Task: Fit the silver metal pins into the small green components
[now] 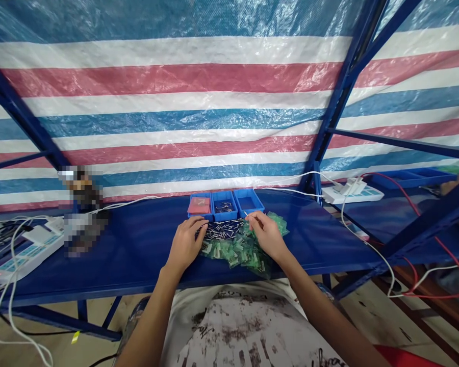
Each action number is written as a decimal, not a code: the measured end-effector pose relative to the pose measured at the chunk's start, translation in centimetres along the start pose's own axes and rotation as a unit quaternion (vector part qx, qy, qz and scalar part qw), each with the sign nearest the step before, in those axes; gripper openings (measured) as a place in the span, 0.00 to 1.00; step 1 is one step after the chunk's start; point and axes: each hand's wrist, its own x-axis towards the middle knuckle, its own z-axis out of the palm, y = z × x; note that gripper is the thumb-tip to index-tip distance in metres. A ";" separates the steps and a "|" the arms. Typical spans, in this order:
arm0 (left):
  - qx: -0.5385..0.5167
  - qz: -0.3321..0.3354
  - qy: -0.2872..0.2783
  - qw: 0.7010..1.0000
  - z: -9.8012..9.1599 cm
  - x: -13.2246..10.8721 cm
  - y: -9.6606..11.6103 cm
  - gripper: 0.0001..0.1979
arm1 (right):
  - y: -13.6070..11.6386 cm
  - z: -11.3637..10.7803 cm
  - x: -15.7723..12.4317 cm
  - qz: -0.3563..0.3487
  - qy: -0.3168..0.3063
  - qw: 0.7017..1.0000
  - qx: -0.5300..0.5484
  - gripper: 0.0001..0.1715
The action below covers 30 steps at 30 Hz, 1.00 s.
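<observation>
My left hand [188,240] is at the left end of a pile of small dark metal pins [225,230]. Its thumb and fingers are curled together, and whatever lies between them cannot be made out. Between thumb and forefinger, my right hand [266,233] pinches a small thin pin [246,213] with a pale tip. Small green-tinted clear bags [248,252] are heaped in front of the pins and under my right hand, some with dark pieces inside. Behind the pile stand three joined blue bins: the middle bin [214,208] contains a few pins, the right bin [248,193] is just beyond my right hand.
A red flat piece [199,205] lies in the left bin. Power strips with white cables sit on the blue table [137,239]: one strip [30,257] left, another [354,192] right. Blue metal posts [334,109] and a striped tarp [191,122] stand behind. Another person's arm shows far right.
</observation>
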 end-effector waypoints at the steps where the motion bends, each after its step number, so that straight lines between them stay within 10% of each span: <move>1: 0.002 -0.013 0.015 1.000 -0.3 -0.4 0.1 0.16 | -0.1 -0.3 -0.4 -0.002 0.000 1.000 -0.008 0.18; 6: -0.055 -0.120 0.064 0.989 -1.4 -2.7 0.0 0.19 | 0.6 -1.3 -1.5 -0.014 0.014 0.999 -0.046 0.19; 14: -0.153 -0.215 -0.066 0.962 -1.9 -3.9 0.2 0.24 | 1.6 -1.8 -1.9 -0.019 0.011 0.999 -0.034 0.20; 19: -0.196 -0.259 -0.050 0.944 -2.3 -3.9 -0.3 0.27 | 1.7 -2.1 -2.6 0.017 0.014 0.998 0.057 0.22; 30: -0.495 -0.339 0.102 0.794 -2.6 -4.4 -1.8 0.24 | 1.2 -3.7 -2.6 0.166 -0.022 0.920 0.354 0.20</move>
